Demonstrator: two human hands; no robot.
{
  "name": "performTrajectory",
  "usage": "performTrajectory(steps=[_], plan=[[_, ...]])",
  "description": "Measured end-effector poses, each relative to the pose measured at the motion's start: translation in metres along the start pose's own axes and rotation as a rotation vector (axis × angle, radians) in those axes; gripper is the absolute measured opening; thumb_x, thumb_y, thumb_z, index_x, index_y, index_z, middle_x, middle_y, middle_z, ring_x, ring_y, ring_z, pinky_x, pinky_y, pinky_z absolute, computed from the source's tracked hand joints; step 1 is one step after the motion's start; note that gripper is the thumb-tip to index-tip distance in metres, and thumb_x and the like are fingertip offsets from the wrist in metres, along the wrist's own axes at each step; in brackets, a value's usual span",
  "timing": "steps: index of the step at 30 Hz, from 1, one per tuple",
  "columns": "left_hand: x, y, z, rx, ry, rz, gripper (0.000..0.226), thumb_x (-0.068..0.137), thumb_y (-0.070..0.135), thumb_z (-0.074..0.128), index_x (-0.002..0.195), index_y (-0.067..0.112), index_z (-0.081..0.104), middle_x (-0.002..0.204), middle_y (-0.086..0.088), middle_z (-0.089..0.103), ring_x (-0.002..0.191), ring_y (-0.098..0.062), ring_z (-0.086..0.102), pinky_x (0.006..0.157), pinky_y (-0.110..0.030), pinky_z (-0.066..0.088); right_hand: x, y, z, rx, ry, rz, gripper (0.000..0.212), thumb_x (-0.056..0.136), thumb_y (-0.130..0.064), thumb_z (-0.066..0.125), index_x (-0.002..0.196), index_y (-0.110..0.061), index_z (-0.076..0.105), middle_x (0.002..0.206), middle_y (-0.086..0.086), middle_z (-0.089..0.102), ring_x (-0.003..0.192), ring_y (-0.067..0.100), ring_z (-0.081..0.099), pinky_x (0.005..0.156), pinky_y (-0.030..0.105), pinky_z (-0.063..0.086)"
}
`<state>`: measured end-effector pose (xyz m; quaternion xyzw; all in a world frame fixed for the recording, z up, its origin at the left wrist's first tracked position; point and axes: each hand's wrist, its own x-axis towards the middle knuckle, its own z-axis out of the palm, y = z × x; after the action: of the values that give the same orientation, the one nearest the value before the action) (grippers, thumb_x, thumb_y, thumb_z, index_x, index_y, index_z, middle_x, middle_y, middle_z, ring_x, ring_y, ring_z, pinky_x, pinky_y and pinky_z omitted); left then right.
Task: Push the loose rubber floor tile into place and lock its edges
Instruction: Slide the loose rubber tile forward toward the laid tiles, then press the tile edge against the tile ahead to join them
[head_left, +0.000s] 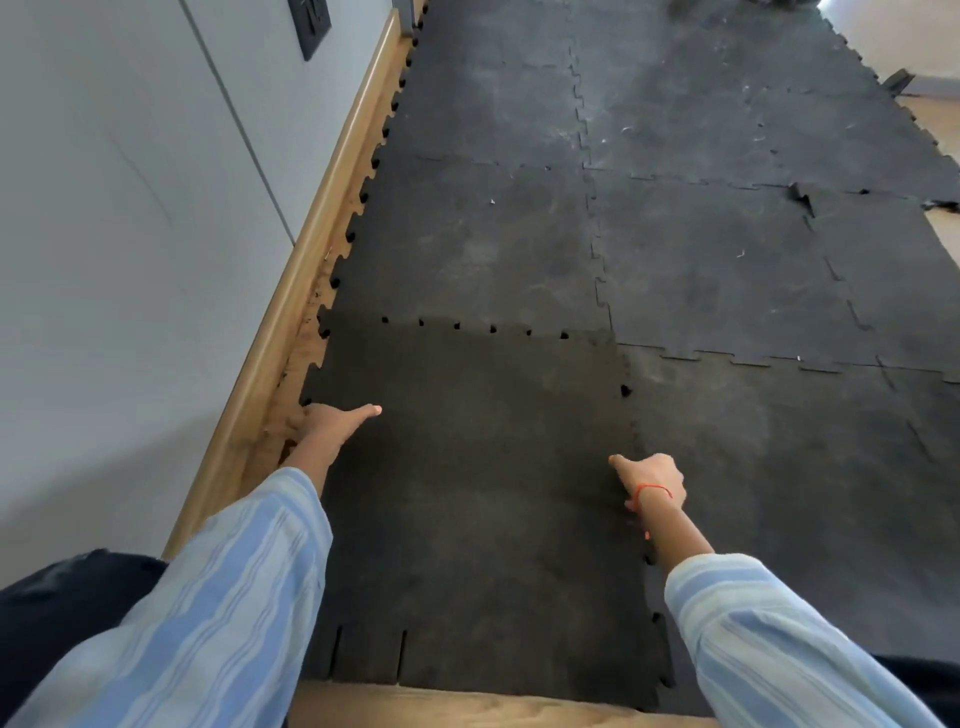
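The loose tile (478, 467) looks like matt, dark, finely grained rubber, and the laid tiles (727, 260) beyond it are the same rubber, greyer, dusty and scuffed. Left of the loose tile runs a smooth wooden skirting (311, 249) with a soft sheen, below a matt grey wall (104, 260). Near the tile's close edge both sleeves (218, 613) are soft striped cloth, and bare wood-grain floor (467, 709) shows.

no readable text, labels or numbers anywhere

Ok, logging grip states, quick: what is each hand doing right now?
Left hand: gripping the tile's left edge, thumb on top.
Right hand: gripping its right edge, thumb on top.
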<state>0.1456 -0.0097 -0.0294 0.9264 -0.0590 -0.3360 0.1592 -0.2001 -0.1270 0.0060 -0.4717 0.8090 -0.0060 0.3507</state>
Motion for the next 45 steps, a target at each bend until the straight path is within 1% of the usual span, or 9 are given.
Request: performTrajectory(steps=[3,7,11,14,18,22,27,34,45], plan=[[-0.012,0.015,0.018,0.125,-0.012,0.020,0.122,0.072,0.065,0.068,0.153,0.007,-0.002,0.160,-0.021,0.000,0.147,-0.040,0.004,0.118,-0.054,0.013,-0.002,0.002,0.007,-0.159,0.242,-0.239,0.031,0.088,-0.029,0.054,0.092,-0.003,0.071,0.099,0.021,0.068,0.094,0.042,0.063,0.076,0.038,0.050],[-0.008,0.029,0.039,0.482,0.019,0.460,0.122,0.073,0.078,0.053,0.152,0.012,-0.012,0.159,-0.016,-0.019,0.147,-0.035,-0.014,0.114,-0.061,0.001,0.007,-0.008,0.026,-0.202,0.291,-0.655,0.028,0.090,-0.026,0.058,0.103,-0.003,0.067,0.111,0.016,0.060,0.105,0.037,0.056,0.075,0.037,0.046],[0.008,0.068,0.044,0.736,-0.091,0.726,0.126,0.067,0.082,0.054,0.153,0.018,-0.013,0.160,-0.006,-0.021,0.148,-0.029,-0.013,0.115,-0.061,0.003,0.028,-0.029,0.054,-0.534,-0.012,-0.792,0.088,0.089,-0.058,0.049,0.148,0.001,0.020,0.159,0.016,0.012,0.147,0.028,0.008,0.119,0.037,0.014],[0.024,0.102,0.042,0.808,-0.116,0.786,0.138,0.059,0.083,0.061,0.152,0.017,-0.017,0.159,-0.004,-0.024,0.148,-0.027,-0.014,0.116,-0.060,0.002,0.045,-0.048,0.063,-0.635,-0.070,-0.848,0.105,0.083,-0.070,0.044,0.151,-0.003,-0.001,0.160,0.012,-0.012,0.148,0.024,-0.011,0.120,0.040,0.003],[0.039,0.126,0.044,0.803,-0.116,0.795,0.147,0.052,0.081,0.069,0.151,0.018,-0.020,0.161,-0.004,-0.019,0.149,-0.028,-0.011,0.116,-0.061,0.005,0.067,-0.096,0.057,-0.682,-0.180,-0.881,0.133,0.064,-0.071,0.068,0.151,-0.005,-0.008,0.159,0.010,-0.018,0.147,0.023,-0.015,0.121,0.043,0.002],[0.040,0.130,0.044,0.840,-0.084,0.809,0.147,0.049,0.081,0.070,0.153,0.019,-0.014,0.162,-0.006,-0.010,0.149,-0.031,0.003,0.114,-0.064,0.011,0.078,-0.146,0.052,-0.764,-0.203,-0.933,0.147,0.051,-0.064,0.081,0.151,-0.007,-0.011,0.161,0.007,-0.011,0.148,0.022,-0.008,0.120,0.045,0.003],[0.035,0.128,0.042,0.839,-0.094,0.802,0.146,0.050,0.078,0.073,0.154,0.017,-0.009,0.163,-0.005,-0.008,0.148,-0.032,0.007,0.113,-0.063,0.016,0.073,-0.146,0.060,-0.792,-0.122,-0.923,0.140,0.047,-0.070,0.079,0.151,-0.007,0.011,0.154,0.012,0.020,0.143,0.031,0.016,0.119,0.045,0.016],[0.040,0.112,0.049,0.848,-0.126,0.827,0.142,0.057,0.080,0.066,0.149,0.020,-0.024,0.160,-0.003,-0.024,0.148,-0.027,-0.015,0.114,-0.063,0.004,0.066,-0.140,0.062,-0.779,-0.161,-0.898,0.138,0.053,-0.067,0.078,0.152,-0.008,0.003,0.156,0.012,0.014,0.144,0.032,0.011,0.120,0.046,0.013],[0.049,0.100,0.047,0.725,-0.067,0.880,0.140,0.059,0.081,0.062,0.150,0.014,-0.021,0.156,-0.011,-0.031,0.147,-0.028,-0.018,0.117,-0.053,-0.003,0.045,-0.152,0.087,-0.433,-0.221,-0.789,0.137,0.057,-0.063,0.079,0.151,-0.005,-0.003,0.158,0.017,0.013,0.146,0.034,0.002,0.120,0.046,0.009]])
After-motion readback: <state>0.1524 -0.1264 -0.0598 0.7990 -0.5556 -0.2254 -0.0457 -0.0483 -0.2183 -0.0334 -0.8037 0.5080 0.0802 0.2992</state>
